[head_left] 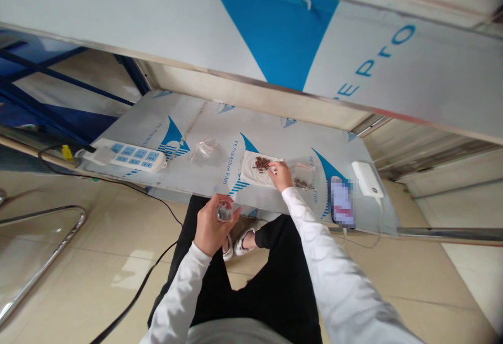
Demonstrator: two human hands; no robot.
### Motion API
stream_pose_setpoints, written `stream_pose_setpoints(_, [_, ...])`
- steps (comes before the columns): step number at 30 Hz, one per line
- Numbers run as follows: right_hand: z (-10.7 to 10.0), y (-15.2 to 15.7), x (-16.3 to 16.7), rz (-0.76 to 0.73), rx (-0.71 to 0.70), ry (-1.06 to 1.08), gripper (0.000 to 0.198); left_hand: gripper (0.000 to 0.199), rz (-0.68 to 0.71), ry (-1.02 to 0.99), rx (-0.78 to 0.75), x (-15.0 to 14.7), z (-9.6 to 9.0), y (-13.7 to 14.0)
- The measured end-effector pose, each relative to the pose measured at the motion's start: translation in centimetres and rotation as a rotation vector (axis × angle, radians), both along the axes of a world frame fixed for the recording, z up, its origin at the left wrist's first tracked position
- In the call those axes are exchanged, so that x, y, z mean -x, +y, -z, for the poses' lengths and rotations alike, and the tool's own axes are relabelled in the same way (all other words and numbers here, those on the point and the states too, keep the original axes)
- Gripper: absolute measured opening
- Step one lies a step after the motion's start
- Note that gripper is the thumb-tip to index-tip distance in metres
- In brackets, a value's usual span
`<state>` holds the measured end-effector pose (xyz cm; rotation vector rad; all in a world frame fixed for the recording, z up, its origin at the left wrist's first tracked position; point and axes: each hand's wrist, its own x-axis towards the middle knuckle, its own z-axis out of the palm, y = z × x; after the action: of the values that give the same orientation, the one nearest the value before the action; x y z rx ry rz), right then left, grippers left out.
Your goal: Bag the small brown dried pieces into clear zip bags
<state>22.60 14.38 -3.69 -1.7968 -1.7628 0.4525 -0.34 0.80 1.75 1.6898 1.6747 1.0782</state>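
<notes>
My left hand (214, 223) is closed around a small clear plastic zip bag (225, 211) with a reddish edge, its mouth facing up, just off the front edge of the bench. My right hand (280, 175) reaches over a white cloth or tissue (251, 175), thumb and fingertips pinched at the edge of a pile of small brown pieces (261, 163). What sits between those fingertips is too small to make out. Right of this hand lies a clear bag (304, 177) with more small dark pieces inside. Farther left, some clear plastic bags (206, 151) rest on the bench.
The film-covered bench (212, 118) carries a power strip (133, 155) at the left, and a phone (341, 202) and white power bank (367, 179) with cables at the right. An upper shelf (157, 24) overhangs the back. A black cable (145, 276) crosses the floor.
</notes>
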Motion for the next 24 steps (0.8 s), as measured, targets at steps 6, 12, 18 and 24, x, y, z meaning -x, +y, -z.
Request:
stream_pose_setpoints(6, [3.8,2.3,-0.2,0.033,0.044,-0.053,0.015,0.018,0.000,0.026,0.016,0.4,0.6,-0.1])
stream_pose_setpoints(12, [4.2,2.2,-0.3,0.081,0.061,-0.040,0.016,0.018,0.030,0.034,0.018,0.3,0.8,0.3])
stream_pose_setpoints(18, [4.3,2.6,0.8,0.137,0.087,0.007,0.020,0.018,0.019,0.009,0.022,0.5,1.0,0.5])
stream_pose_setpoints(24, [3.6,3.2,2.3,0.207,0.109,0.055,0.022,0.018,0.018,0.027,0.028,0.4,1.2,0.7])
